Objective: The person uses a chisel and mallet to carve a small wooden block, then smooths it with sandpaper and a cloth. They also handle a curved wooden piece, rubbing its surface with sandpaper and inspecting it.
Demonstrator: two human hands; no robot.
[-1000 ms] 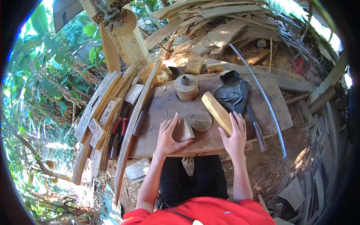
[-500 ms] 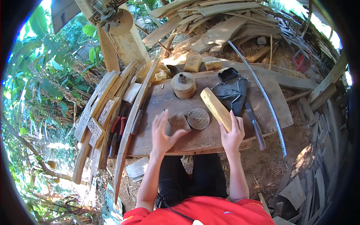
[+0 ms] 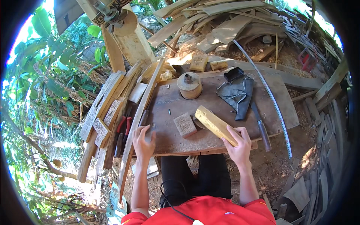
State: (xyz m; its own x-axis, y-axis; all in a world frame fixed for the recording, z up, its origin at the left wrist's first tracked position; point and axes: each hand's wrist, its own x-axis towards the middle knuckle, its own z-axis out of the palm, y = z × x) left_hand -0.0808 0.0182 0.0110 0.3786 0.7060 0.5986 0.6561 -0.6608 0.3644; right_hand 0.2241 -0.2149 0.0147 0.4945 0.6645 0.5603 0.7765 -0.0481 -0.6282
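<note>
My right hand (image 3: 239,143) grips one end of a long yellowish wooden block (image 3: 213,123), tilted above the workbench (image 3: 165,127). Under its far end lies a round wooden disc (image 3: 198,122), mostly covered. A small squarish wood block (image 3: 185,125) rests just left of it. My left hand (image 3: 144,140) is over the bench's left front, empty, with thumb and fingers apart. It is beside a long narrow board (image 3: 139,112) and close to a dark tool handle (image 3: 144,117).
A round wooden piece with a metal spindle (image 3: 189,86) stands at the back. To the right lie a dark cloth (image 3: 237,95), a black tray (image 3: 233,74), a knife (image 3: 262,131) and a curved measuring strip (image 3: 268,88). Red-handled pliers (image 3: 126,125) and stacked planks (image 3: 101,105) line the left.
My left hand has moved left toward the long board, uncovering the small block. My right hand has lowered slightly, and the yellowish block now covers most of the disc.
</note>
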